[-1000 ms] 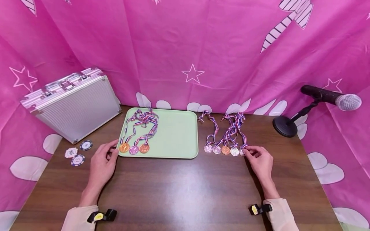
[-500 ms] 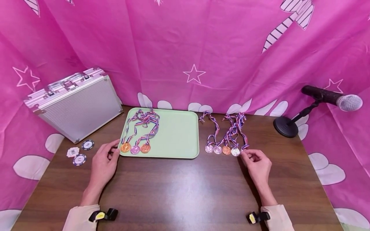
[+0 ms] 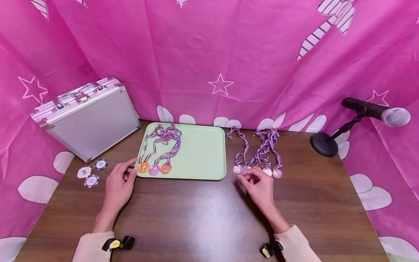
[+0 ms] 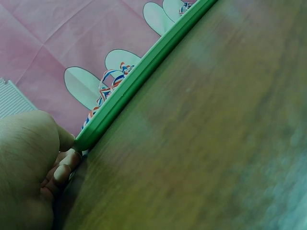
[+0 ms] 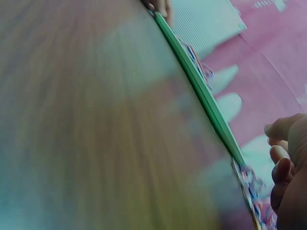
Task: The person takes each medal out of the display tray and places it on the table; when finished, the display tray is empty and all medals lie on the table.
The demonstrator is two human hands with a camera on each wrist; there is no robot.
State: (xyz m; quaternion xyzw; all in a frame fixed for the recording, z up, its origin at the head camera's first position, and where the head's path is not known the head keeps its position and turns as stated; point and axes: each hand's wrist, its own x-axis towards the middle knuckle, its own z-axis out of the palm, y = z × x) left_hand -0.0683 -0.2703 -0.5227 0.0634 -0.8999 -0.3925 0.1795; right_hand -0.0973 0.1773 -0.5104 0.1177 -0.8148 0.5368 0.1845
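A light green tray (image 3: 203, 153) lies on the table, and my left hand (image 3: 119, 183) grips its front left corner, with fingertips at the rim in the left wrist view. On the tray's left side are three medals: gold (image 3: 143, 167), pinkish (image 3: 154, 169) and bronze (image 3: 166, 168), their striped ribbons bunched behind them. Right of the tray, several more medals form a row. My right hand (image 3: 260, 187) hovers at the front of this row, fingers loosely curled and nothing held. It partly covers the middle medals, while a silver medal (image 3: 237, 169) and a pinkish medal (image 3: 277, 173) show at the ends.
A silver case (image 3: 95, 123) stands at the back left, with three poker chips (image 3: 91, 181) in front of it. At the back right is a black microphone (image 3: 370, 107) on a stand. A pink curtain (image 3: 190, 65) hangs behind the table.
My right hand has let go of the rightmost medal and moved left along the row toward the leftmost one. My left hand has stayed at the tray's corner.
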